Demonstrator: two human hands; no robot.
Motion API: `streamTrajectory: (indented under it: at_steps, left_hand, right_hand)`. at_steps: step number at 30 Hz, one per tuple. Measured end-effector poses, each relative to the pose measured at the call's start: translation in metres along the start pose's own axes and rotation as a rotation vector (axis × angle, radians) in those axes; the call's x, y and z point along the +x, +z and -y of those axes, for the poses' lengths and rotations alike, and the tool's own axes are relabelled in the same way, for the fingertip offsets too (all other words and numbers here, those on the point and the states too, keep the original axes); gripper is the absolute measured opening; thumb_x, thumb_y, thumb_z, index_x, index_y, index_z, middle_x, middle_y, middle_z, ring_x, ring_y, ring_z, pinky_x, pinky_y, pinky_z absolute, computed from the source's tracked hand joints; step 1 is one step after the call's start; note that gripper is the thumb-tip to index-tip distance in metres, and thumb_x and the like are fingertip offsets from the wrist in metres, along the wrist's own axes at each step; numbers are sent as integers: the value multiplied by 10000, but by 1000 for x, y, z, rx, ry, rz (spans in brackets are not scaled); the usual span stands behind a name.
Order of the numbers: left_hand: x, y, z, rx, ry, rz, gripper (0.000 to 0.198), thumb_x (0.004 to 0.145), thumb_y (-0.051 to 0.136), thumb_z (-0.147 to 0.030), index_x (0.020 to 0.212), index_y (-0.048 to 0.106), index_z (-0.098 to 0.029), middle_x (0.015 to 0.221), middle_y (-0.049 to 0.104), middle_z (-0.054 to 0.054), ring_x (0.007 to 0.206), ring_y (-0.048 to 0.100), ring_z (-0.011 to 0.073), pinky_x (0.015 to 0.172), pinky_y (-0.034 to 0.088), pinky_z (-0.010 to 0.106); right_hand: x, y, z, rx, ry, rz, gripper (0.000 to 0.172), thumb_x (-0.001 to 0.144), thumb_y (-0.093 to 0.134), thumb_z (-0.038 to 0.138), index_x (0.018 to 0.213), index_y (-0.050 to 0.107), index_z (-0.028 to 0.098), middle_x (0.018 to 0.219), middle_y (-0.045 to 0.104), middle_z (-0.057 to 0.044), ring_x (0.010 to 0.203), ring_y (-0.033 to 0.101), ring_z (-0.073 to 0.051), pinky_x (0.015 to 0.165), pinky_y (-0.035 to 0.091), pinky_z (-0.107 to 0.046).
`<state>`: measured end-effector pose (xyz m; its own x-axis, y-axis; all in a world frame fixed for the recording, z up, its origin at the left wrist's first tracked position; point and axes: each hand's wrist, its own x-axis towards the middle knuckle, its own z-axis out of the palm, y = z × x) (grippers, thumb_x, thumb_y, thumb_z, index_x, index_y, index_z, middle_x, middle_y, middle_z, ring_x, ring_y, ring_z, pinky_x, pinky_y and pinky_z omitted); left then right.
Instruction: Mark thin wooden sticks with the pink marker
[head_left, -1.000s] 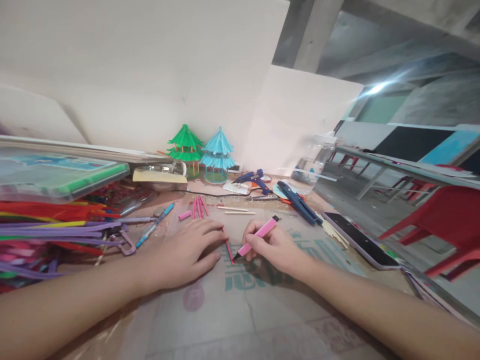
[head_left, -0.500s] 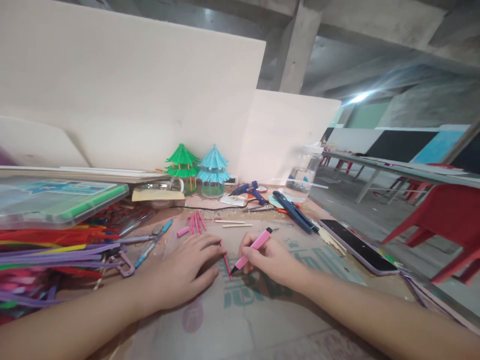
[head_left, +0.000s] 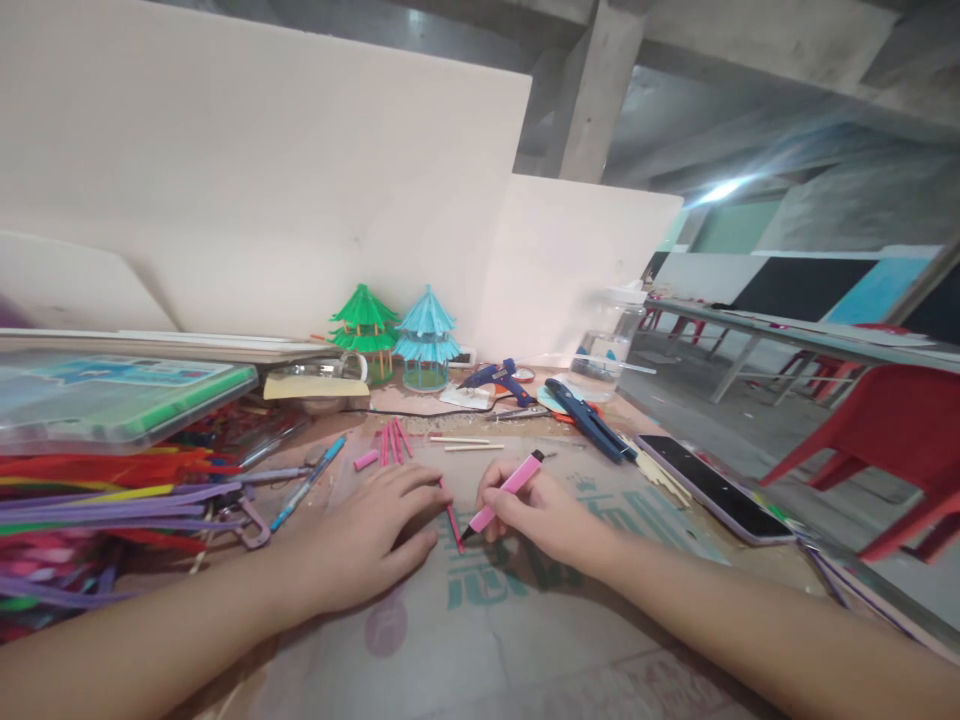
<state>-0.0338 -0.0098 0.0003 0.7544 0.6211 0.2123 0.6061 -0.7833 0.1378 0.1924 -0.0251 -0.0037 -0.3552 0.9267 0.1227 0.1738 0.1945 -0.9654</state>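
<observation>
My right hand (head_left: 536, 510) grips a pink marker (head_left: 514, 485) with a black end. Its dark tip meets the near end of a thin pink stick (head_left: 451, 522), which lies on the plastic-covered work surface. My left hand (head_left: 379, 535) rests low over the sheet, fingers stretched and thumb apart. Its fingertips touch the stick's far end, partly hiding it. Beyond that hand lie several pink sticks (head_left: 394, 442) and a short pink marker cap (head_left: 366, 460). Two plain wooden sticks (head_left: 472, 447) lie farther back, behind the marker.
Green (head_left: 364, 330) and blue (head_left: 427, 340) model pavilions stand at the back. Nearby are a glue gun (head_left: 499, 380), dark blue cutters (head_left: 589, 420) and a water bottle (head_left: 604, 345). A phone (head_left: 712, 488) lies right. Left are a plastic case (head_left: 127, 400), coloured strips (head_left: 112, 515) and a blue pen (head_left: 309, 483).
The marker tip stays at the stick's near end, with only a very slight shift of the right hand. The left hand keeps its place.
</observation>
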Motion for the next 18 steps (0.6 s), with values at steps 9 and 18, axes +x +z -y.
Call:
streamTrajectory:
  at_steps: [9,18]
  left_hand:
    - [0,1,1,-28,8,-18,340,929,494,-291,1259,571,-268,1348,548,58,1284,459,278,1107,341,479]
    - [0,-2,-1,2,-17,1,341,935,476,-299,1266,559,-298,1365,536,36,1283,465,265,1106,338,473]
  right_hand:
    - [1,2,3,-14,-2,-32,166,785,603,322,720,515,197,579,587,31,525,534,-94,551,448,-226]
    - [2,0,1,7,-7,-55,261,797,616,430,734,505,203,574,582,31,521,525,-105,541,435,-235]
